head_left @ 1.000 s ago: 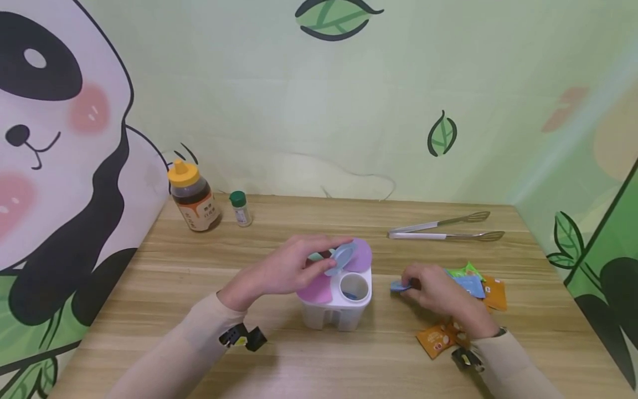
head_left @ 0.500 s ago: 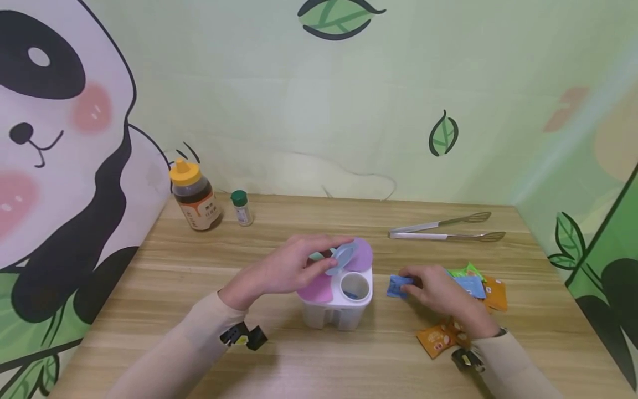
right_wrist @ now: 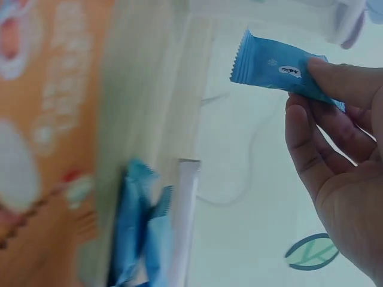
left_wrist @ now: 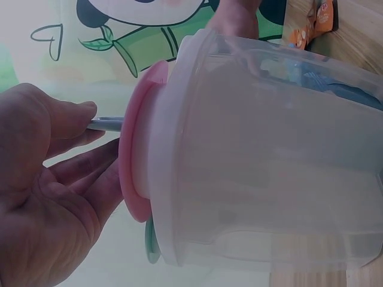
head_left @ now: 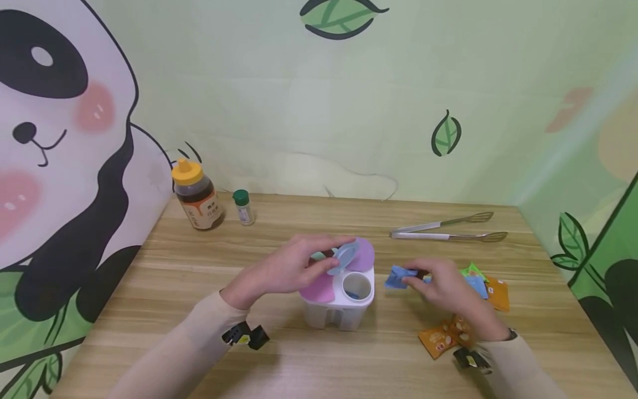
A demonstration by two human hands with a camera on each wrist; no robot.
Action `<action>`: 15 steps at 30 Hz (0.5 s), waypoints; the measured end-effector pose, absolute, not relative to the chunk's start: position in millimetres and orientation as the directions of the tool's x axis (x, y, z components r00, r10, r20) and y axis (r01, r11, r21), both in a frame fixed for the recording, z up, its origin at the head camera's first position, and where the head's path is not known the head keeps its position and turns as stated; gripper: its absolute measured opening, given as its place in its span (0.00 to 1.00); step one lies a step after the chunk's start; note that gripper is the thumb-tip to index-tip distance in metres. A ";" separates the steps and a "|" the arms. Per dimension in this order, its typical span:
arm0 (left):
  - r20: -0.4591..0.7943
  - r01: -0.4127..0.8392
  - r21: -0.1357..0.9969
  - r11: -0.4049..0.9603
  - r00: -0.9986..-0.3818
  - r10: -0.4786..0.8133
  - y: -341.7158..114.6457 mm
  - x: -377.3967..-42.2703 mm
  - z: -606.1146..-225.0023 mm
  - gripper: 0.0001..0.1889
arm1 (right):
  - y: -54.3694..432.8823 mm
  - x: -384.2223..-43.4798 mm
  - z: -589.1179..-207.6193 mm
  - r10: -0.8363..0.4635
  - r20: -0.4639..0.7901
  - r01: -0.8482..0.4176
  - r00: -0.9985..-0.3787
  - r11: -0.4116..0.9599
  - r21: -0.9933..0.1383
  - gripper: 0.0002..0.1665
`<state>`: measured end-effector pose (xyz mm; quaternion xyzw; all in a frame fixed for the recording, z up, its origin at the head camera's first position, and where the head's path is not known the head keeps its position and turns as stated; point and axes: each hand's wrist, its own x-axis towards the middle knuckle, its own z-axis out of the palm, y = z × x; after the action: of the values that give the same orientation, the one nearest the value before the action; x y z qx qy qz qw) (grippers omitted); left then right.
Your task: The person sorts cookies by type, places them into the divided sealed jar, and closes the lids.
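My left hand (head_left: 284, 269) pinches a raised light blue flip lid (head_left: 346, 256) on a white storage box (head_left: 315, 317) with several compartments. Below that lid is an open round compartment (head_left: 357, 285) with something blue inside; pink, purple and green lids cover the others. To the right of the box, my right hand (head_left: 446, 285) holds a small blue snack packet (head_left: 396, 277) above the table. In the right wrist view, thumb and fingers pinch one end of the packet (right_wrist: 269, 64). The box's translucent wall (left_wrist: 257, 155) shows blue packets within, in the left wrist view.
Orange packets (head_left: 438, 339) lie by my right wrist; a green packet (head_left: 473, 271), blue ones and another orange packet (head_left: 498, 293) lie beyond that hand. Tongs (head_left: 443, 230) rest at the back right. A yellow-capped bottle (head_left: 199, 202) and a green-capped shaker (head_left: 243, 208) stand back left.
My right hand has lifted the blue packet off the table, and its flat side has turned into view. The left hand keeps holding the light blue lid up.
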<state>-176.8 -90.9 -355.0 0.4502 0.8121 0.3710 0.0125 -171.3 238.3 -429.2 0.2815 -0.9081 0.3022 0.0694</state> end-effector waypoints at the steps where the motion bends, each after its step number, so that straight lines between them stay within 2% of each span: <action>1: 0.315 0.723 0.614 0.318 -0.594 0.740 -90.7 -176.9 -354.8 0.24 | 238.1 -170.4 -426.8 -0.467 0.325 -0.569 -0.822 0.648 -0.507 0.10; 8: 0.319 0.722 0.617 0.313 -0.593 0.739 -90.0 -176.6 -353.1 0.24 | 233.4 -163.1 -409.9 -0.474 0.499 -0.684 -0.726 0.570 -0.454 0.12; 15: 0.329 0.728 0.616 0.301 -0.585 0.742 -89.6 -177.1 -354.1 0.24 | 229.5 -156.1 -394.9 -0.491 0.550 -0.730 -0.676 0.545 -0.411 0.15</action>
<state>-177.1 -89.6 -354.1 0.4555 0.8066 0.3765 0.0090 -156.1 229.5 -394.9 0.3555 -0.8586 0.3177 0.1886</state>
